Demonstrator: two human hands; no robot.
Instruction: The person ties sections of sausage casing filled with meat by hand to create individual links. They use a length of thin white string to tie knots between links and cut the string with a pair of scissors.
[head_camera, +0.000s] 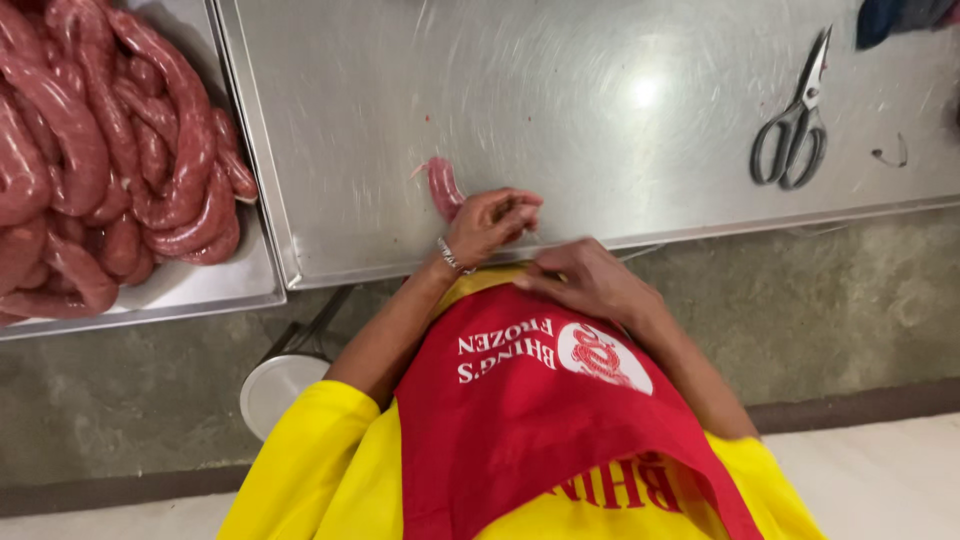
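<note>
My left hand (488, 222), with a bracelet on the wrist, is closed on one end of a short pink raw sausage (442, 186). The sausage lies on the steel table (600, 110) near the front edge and sticks out from the hand to the upper left. My right hand (592, 282) is just below and to the right, at the table's edge above my red apron. Its back faces up and its fingers are curled toward the left hand. What those fingers hold is hidden.
A steel tray (200, 285) at the left holds a heap of long raw sausage coils (100, 150). Metal scissors (795, 125) lie at the table's right, with a dark cloth (900, 18) in the far right corner. A white round lid or bucket (278, 388) stands on the floor below.
</note>
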